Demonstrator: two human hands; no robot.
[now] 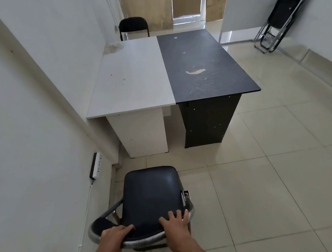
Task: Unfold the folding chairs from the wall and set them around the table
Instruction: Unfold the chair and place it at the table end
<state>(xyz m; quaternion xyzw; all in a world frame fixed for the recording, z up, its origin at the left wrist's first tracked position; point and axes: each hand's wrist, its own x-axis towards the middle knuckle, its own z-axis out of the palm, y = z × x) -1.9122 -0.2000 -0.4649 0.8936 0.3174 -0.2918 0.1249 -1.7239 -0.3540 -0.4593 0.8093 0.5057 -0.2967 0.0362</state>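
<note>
An unfolded black folding chair (152,194) with a chrome frame stands on the floor in front of me, its seat facing the table. My left hand (113,238) and my right hand (177,227) both grip the top of its backrest. The table (133,76) has a white left half and a black right half (206,68). Another black chair (133,26) stands at the table's far end. Folded chairs (282,20) lean against the right wall at the back.
A white wall runs close along the left, with a power strip (96,166) mounted low and a cable below it. Tiled floor (266,160) spreads to the right of the table. A doorway (187,8) opens at the back.
</note>
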